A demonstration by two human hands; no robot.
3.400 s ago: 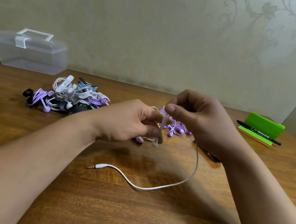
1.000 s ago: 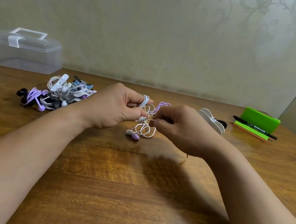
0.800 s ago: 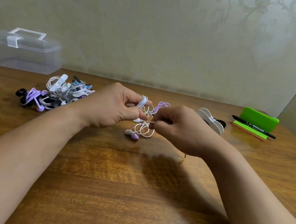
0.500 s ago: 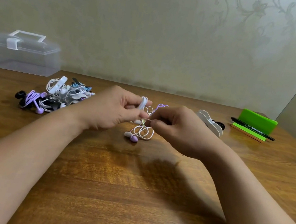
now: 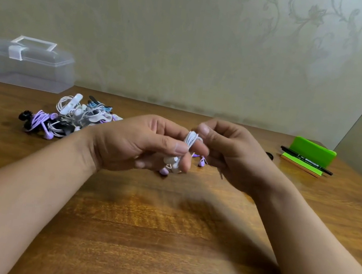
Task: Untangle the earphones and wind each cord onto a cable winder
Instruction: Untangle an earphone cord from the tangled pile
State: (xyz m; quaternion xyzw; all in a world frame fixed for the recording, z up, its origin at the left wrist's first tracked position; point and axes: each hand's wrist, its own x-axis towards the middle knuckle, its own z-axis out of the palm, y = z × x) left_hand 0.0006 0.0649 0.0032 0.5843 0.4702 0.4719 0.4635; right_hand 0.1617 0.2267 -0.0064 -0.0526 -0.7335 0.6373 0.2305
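Over wooden table (image 5: 161,228), left hand (image 5: 136,144) grips white cord (image 5: 190,141) bunched in loops.

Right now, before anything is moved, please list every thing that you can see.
table: one, brown wood, under everything
storage box: one, clear, white handle, far left
earphone pile: one, white, purple, black, blue, left, before the box
white earphone cord: one, white, wound, between the hands
purple earbud: one, purple, on the table behind the hands
stand: one, green, far right
pen: one, black, across the stand's front
left hand: one, grips the wound cord
right hand: one, pinches the cord's top
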